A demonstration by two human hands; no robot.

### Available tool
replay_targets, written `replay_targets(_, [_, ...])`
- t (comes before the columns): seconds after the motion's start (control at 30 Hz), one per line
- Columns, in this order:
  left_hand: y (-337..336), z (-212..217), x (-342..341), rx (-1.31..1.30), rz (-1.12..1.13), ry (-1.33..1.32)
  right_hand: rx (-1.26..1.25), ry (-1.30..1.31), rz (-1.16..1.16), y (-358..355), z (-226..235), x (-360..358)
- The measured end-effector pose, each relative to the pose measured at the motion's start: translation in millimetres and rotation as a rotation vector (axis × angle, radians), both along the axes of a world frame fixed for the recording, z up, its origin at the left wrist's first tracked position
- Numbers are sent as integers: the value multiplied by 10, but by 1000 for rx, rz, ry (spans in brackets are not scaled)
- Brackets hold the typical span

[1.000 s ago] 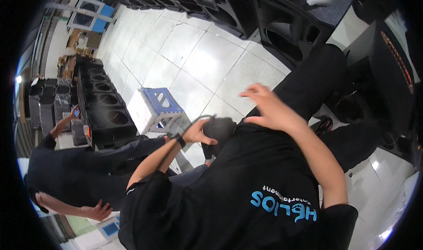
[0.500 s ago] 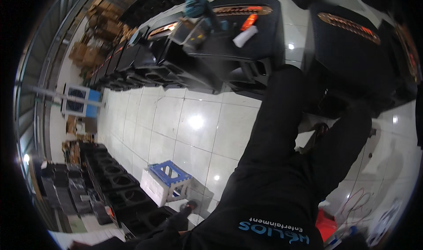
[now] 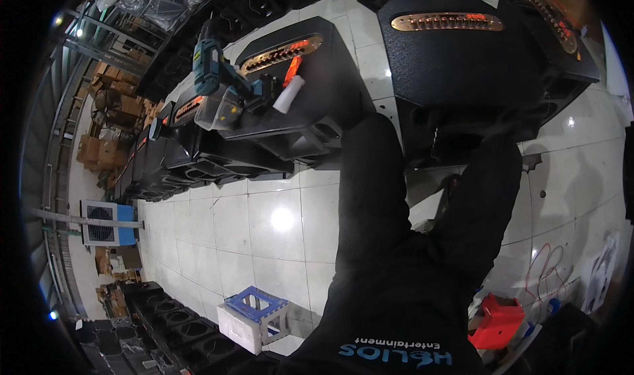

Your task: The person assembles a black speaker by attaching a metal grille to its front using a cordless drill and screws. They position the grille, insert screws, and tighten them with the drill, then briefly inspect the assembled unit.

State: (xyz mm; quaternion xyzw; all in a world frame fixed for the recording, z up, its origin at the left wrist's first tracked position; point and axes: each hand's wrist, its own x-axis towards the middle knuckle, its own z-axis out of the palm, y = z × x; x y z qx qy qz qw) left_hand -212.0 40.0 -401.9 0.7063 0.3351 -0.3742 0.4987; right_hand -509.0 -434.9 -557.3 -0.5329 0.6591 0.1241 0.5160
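Neither of my hands shows; only my dark clothing and legs fill the lower middle. Just beyond my knees stands a black speaker cabinet [image 3: 449, 64] with a gold-coloured panel [image 3: 446, 22] along its top. Left of it is another black cabinet [image 3: 330, 77]. A teal cordless drill [image 3: 210, 68] stands on that side, beside a clear plastic container [image 3: 219, 111] with small yellow bits in it. Near the drill, a white roll [image 3: 288, 95] and an orange object [image 3: 292, 71] lie on the cabinet top.
A blue-and-white step stool [image 3: 265, 309] stands on the tiled floor at the lower left, a red stool-like object [image 3: 496, 321] at the lower right. Red cable [image 3: 547, 276] lies beyond it. Rows of black cabinets [image 3: 178, 322] line the left. A blue-and-white fan unit [image 3: 109, 223] stands far left.
The view has swung to the right, so the cabinets, drill and container sit further left in it. A dark sleeve at the lower left near the step stool has mostly left the picture.
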Motion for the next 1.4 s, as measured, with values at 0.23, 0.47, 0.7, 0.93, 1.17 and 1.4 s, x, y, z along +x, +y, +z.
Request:
replay_targets(0.23, [-42,-29,143,-6,-22,9,19,1,-45,88,-47,-8])
replay_targets(0.47, [-37,-61,259,-45,-53,2,21,-12,-81,175,-24,-72])
replay_targets(0.7, [-48,-99,276,-72,-83,-3,22,-31,-115,254,-5,-153])
replay_targets(0.93, [-30,-126,308,-107,-107,10,14,-53,-152,370,34,-297])
replay_targets(1.17, [5,-101,162,-149,-131,55,27,-97,-160,516,-127,-806])
replay_targets(1.4, [102,-56,-326,-291,-130,165,-30,-171,-13,346,-284,-1711])
